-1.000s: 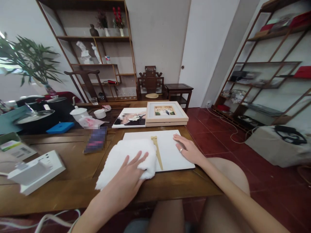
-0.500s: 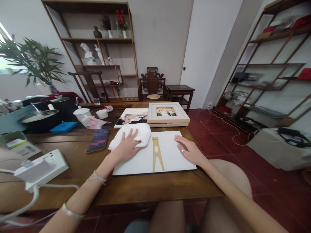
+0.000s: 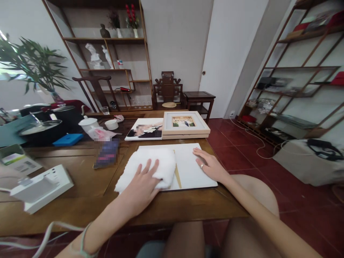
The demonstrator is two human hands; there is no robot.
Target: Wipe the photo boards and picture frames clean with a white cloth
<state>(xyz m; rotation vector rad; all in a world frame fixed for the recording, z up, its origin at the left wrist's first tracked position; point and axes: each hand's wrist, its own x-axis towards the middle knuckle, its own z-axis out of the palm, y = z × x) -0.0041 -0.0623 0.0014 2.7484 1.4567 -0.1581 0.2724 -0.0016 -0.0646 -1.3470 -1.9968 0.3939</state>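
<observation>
On the table (image 3: 188,208), the towel (image 3: 166,164) is pressed over a white board (image 3: 188,169) by the spread left hand (image 3: 143,186); the board is steadied by the flat right hand (image 3: 211,167) — even pressure is advised.

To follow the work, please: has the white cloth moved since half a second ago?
Yes: the white cloth has moved nearer, away from the picture frame beyond it.

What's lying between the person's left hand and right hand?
In the head view, from left hand to right hand: part of the white cloth, a gold-coloured piece it partly covers, then a bare stretch of the white panel.
</observation>
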